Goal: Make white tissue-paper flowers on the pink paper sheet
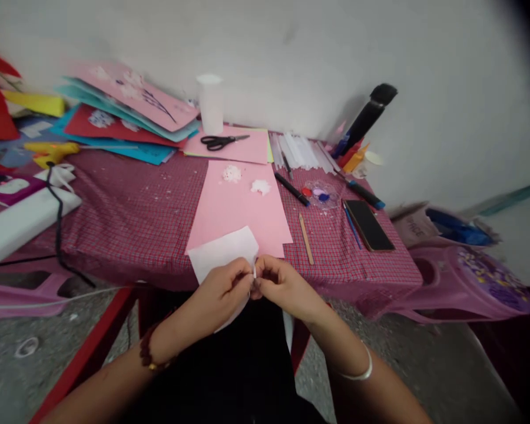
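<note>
A sheet of white paper (223, 250) is between my hands at the table's front edge, partly over my lap. My left hand (225, 285) is closed on its right side, thumb and fingers pinched together. Fingertip to fingertip with it, my right hand (285, 288) pinches the same narrow edge of the paper, which looks folded or rolled there. The fingers hide the exact shape of that edge. Just beyond lies a pink sheet of card (238, 212) bearing two crumbly white clumps, one on the left (232, 173) and one on the right (260, 187).
Black scissors (218, 142) rest on stacked coloured paper near a white cup (211, 106). Rightward lie a marker (292, 189), a pencil (306, 238), a paint palette (324, 194) and a phone (368, 225). Leftward are a yellow glue gun (53, 152) and painted cards (128, 94).
</note>
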A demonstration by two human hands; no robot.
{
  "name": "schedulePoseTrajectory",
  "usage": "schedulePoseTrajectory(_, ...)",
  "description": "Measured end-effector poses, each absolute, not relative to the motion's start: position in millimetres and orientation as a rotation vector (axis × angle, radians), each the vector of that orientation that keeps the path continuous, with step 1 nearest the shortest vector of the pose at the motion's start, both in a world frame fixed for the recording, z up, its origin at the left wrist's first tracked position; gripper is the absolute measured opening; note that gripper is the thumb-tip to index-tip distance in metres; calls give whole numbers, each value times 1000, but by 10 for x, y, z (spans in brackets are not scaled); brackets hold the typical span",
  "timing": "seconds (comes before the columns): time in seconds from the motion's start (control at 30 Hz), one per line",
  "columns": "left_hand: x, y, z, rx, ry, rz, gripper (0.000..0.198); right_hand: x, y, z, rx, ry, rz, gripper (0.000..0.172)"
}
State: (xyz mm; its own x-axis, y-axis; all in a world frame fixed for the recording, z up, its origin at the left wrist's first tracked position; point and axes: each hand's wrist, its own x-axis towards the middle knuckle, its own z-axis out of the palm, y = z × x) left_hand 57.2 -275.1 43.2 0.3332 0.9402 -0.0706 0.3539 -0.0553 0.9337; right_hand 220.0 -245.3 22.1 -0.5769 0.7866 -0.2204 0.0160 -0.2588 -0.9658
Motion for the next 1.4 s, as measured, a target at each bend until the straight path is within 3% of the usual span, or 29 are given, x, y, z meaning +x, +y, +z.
schedulePoseTrajectory(0.23, 251, -2382, 750, 1599, 1243, 752, 18, 1973, -2082, 509, -973, -1512, 1861, 9)
schedulePoseTrajectory(0.73, -67, -1417, 884, 1583, 1206, 610, 27, 1861, -1148, 714, -1020, -1474, 1874, 9)
schedulePoseTrajectory(1.4, 145, -1023, 665, 1402, 1177, 522, 12, 1865, -822, 440, -946, -1304, 2066, 9)
